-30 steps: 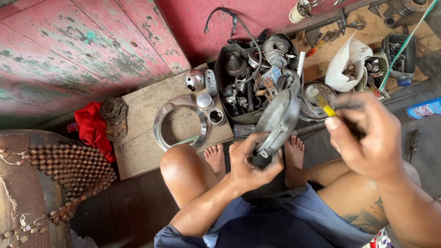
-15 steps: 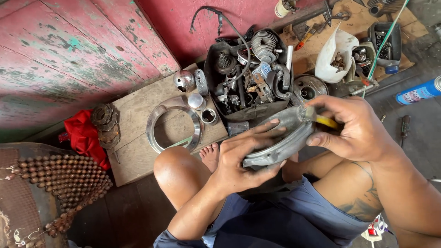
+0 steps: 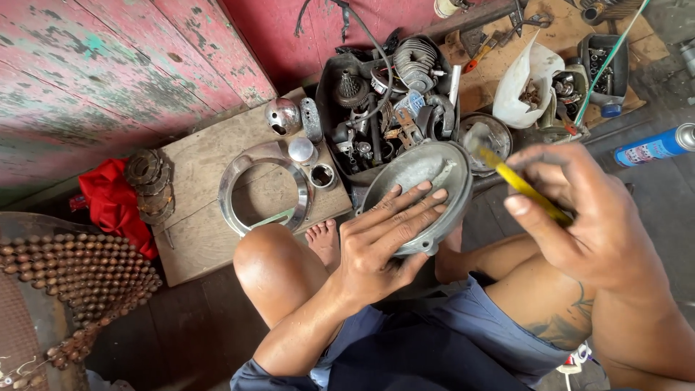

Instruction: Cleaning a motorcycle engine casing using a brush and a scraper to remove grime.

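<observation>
Two bare hands work over the lap of a person sitting on a dark floor in blue shorts, seen from above. The left hand (image 3: 380, 242) lies flat with its fingers spread across the hollow inner face of a grey oval metal cover (image 3: 418, 190), thumb tucked under the cover's lower edge, holding it tilted above the knees. The right hand (image 3: 590, 217) is closed in a pinch around a thin yellow-handled tool (image 3: 517, 185), with the thumb and forefinger pressed on its shaft. The tool's tip points up and left, just beside the upper right rim of the cover; whether it touches the metal cannot be told.

Beyond the knees lies a low wooden board (image 3: 203, 239). On it rest a large chrome ring (image 3: 250, 185), a small round chrome housing (image 3: 281, 116), a little metal cap (image 3: 300, 150) and a short open cylinder (image 3: 322, 175). At the board's left edge sits a stack of rusty toothed discs (image 3: 148, 185), touching a crumpled red cloth (image 3: 112, 203). Behind the cover stands a black tub (image 3: 327, 85) crowded with greasy engine parts and cables. Farther right are a white plastic bag (image 3: 525, 83) and a blue spray can (image 3: 655, 146) lying on its side. A worn red plank wall (image 3: 108, 65) fills the upper left, and a beaded seat mat (image 3: 79, 282) the lower left.
</observation>
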